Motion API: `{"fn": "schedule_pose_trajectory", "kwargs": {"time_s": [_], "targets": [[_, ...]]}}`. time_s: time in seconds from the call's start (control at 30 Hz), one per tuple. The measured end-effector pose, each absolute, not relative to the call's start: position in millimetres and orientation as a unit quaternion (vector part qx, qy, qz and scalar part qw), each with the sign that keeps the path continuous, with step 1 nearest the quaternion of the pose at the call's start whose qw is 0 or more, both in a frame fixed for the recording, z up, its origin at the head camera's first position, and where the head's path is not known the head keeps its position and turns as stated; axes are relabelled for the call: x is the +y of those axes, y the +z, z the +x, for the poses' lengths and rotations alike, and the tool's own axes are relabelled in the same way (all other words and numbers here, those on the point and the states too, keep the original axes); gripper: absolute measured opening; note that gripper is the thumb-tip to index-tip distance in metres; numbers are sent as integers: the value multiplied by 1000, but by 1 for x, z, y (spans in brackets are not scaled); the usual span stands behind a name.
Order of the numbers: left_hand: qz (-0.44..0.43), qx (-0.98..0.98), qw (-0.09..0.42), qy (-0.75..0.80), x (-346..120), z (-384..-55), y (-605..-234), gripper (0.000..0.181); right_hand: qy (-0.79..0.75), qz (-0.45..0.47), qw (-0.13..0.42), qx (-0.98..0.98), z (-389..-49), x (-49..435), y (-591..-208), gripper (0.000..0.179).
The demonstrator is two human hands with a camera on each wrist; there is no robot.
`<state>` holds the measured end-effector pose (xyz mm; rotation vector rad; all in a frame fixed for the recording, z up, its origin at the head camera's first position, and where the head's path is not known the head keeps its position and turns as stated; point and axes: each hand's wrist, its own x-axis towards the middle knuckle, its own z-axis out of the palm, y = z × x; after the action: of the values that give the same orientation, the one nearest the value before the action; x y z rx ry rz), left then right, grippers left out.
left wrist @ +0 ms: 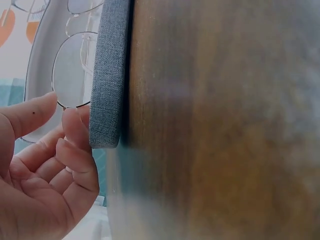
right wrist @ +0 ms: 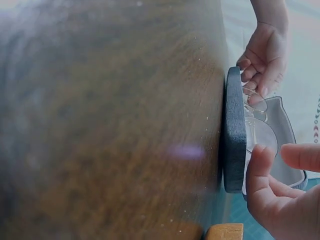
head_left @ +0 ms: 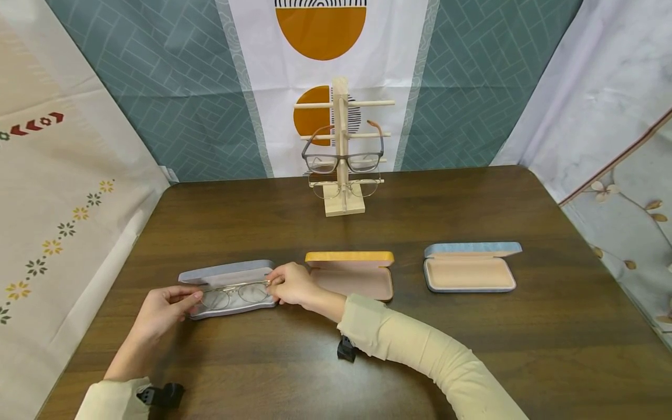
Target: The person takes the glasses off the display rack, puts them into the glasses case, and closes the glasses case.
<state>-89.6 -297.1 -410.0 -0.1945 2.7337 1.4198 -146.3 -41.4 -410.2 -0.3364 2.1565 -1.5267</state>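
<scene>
Thin-rimmed round eyeglasses (head_left: pixel 233 293) sit in or just above the lower half of an open grey-blue glasses case (head_left: pixel 231 312) at the table's left; contact with the lining cannot be told. My left hand (head_left: pixel 167 309) pinches their left end between thumb and fingertips. At the other end, my right hand (head_left: pixel 294 284) holds the frame's corner with thumb and index finger. In the left wrist view, a lens (left wrist: pixel 75 70) shows beside the case's wall (left wrist: pixel 110 75). The right wrist view shows the folded temples (right wrist: pixel 252 122) behind the lenses.
An open yellow case (head_left: pixel 349 256) stands right of my right hand, and an open light-blue case (head_left: pixel 469 277) farther right. Behind them, a wooden display stand (head_left: pixel 341 116) bears dark-framed glasses (head_left: pixel 343 156) and a thin-rimmed pair (head_left: pixel 362 188). Patterned cloths hang around the brown table (head_left: pixel 420 350).
</scene>
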Motion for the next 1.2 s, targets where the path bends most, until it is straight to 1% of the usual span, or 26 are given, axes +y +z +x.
{"fn": "schedule_pose_trajectory", "kwargs": {"time_s": [0.2,0.37,0.47,0.63,0.77,0.9,1.07,1.2], "targets": [[-68,904,27,422,-294,-93,-409,32,-537,-136,240,797,-146,-41,-410,29],[-47,911,19,410,-292,-94,-407,25,-528,-145,239,802,-146,-41,-410,33],[-35,916,23,400,-292,-95,-406,24,-524,-144,240,805,-146,-41,-409,34],[-35,920,36,388,-292,-95,-405,27,-523,-141,248,803,-145,-40,-408,34],[-31,919,36,391,-294,-94,-404,29,-539,-135,257,791,-145,-37,-407,34],[-29,912,35,407,-297,-92,-402,32,-557,-132,254,780,-143,-32,-405,35],[-38,901,41,431,-302,-88,-398,39,-560,-135,238,782,-139,-27,-402,42],[-45,900,36,432,-307,-87,-394,40,-554,-126,234,789,-135,-25,-400,50]]}}
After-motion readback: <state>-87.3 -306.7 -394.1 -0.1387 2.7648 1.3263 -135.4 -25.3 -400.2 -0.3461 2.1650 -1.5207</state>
